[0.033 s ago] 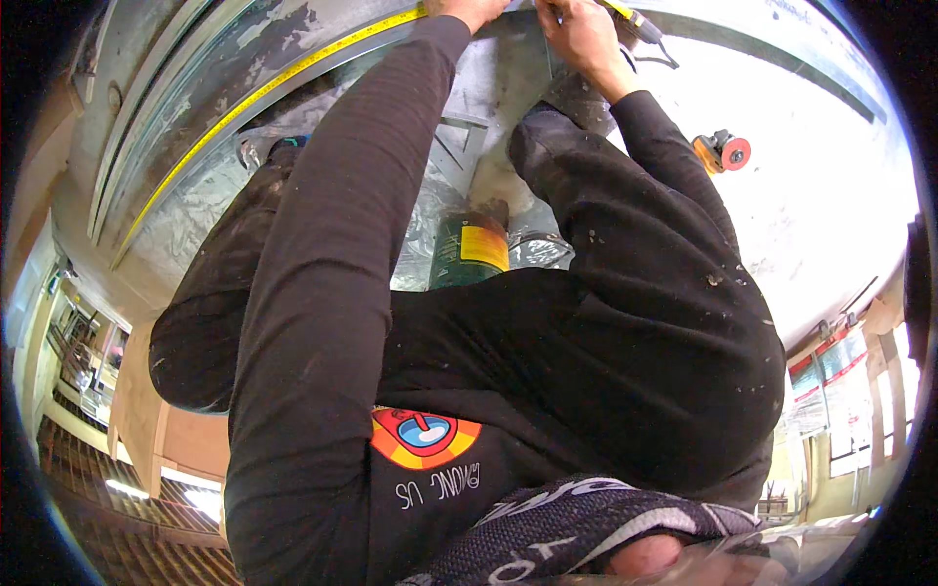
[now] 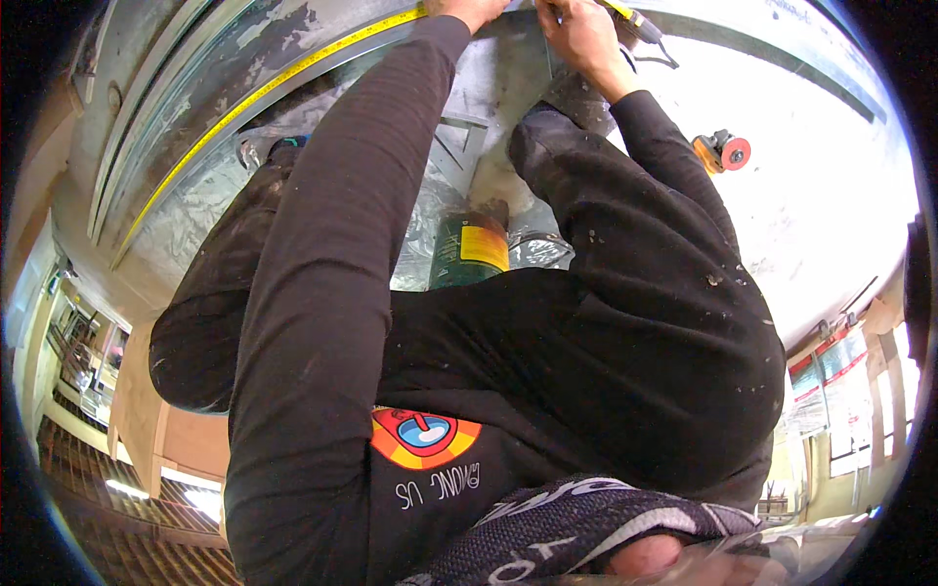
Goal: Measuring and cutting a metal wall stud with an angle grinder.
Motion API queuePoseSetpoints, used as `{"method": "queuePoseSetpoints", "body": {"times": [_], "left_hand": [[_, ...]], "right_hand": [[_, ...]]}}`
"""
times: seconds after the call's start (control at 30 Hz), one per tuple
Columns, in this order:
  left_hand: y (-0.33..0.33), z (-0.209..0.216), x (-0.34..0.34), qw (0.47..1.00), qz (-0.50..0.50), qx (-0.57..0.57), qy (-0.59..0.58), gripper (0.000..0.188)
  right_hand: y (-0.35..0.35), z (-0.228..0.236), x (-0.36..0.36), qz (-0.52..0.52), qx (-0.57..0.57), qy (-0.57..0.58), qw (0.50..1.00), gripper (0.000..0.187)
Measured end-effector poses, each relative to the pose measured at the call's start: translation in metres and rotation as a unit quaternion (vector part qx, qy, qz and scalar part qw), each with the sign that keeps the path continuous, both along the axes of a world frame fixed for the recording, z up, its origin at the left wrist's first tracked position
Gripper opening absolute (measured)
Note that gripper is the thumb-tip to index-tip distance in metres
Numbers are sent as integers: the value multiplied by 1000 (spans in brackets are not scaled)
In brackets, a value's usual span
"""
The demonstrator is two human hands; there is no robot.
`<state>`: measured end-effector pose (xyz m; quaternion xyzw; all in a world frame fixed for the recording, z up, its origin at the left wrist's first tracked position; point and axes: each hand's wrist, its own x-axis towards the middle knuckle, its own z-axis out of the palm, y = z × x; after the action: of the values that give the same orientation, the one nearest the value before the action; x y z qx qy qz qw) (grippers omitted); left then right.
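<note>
A yellow tape measure blade [image 2: 278, 83] lies extended along a long grey metal bar [image 2: 322, 64], curving from the left up to my left hand [image 2: 473, 10]. That hand rests at the blade's upper end, its fingers cut off by the top edge. Close on its right, my right hand [image 2: 584, 41] has bent fingers drawn together. Whatever they pinch is too small or too hidden to name. Just beyond the right hand sits a yellow and black object [image 2: 637, 23], partly cut off; its kind is unclear.
An angle grinder [image 2: 721, 152] with a red disc lies on the pale floor at right. Between my legs stands a green can [image 2: 467, 252] with a yellow label, near grey metal pieces [image 2: 461, 146]. Another long metal strip [image 2: 811, 73] crosses the upper right.
</note>
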<state>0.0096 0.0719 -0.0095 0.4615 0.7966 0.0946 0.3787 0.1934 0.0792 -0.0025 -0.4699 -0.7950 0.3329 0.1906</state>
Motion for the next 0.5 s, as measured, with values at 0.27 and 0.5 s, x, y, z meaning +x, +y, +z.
{"method": "queuePoseSetpoints", "body": {"times": [0.27,0.5], "left_hand": [[3,7,2,1000,6,-14,9,34],[0,8,3,1000,2,-22,13,36]], "right_hand": [[4,-4,-3,9,38,-40,998,13],[4,-6,-15,24,38,-70,997,20]]}}
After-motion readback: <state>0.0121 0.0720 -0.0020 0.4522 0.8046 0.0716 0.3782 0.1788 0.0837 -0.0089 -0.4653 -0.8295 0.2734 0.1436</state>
